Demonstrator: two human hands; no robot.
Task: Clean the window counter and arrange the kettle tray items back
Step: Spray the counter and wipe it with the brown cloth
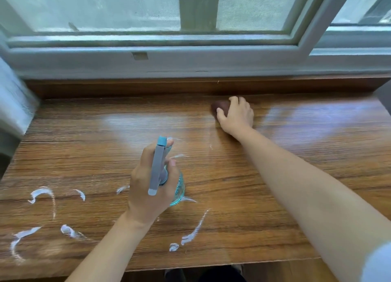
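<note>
Left hand (152,182) gripping spray bottle (167,176) over counter (84,155) middle; right hand (237,114) clutching blurred, half-hidden brown cloth (221,107) near back edge.

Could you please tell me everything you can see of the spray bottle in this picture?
The spray bottle has a grey trigger head with a teal nozzle tip and a clear teal body that looks like plastic. Its nozzle points away from the person, toward the window. The left hand grips it around the neck and covers much of the body, holding it above the wooden counter, near white streaks. Any liquid inside cannot be made out.
</note>
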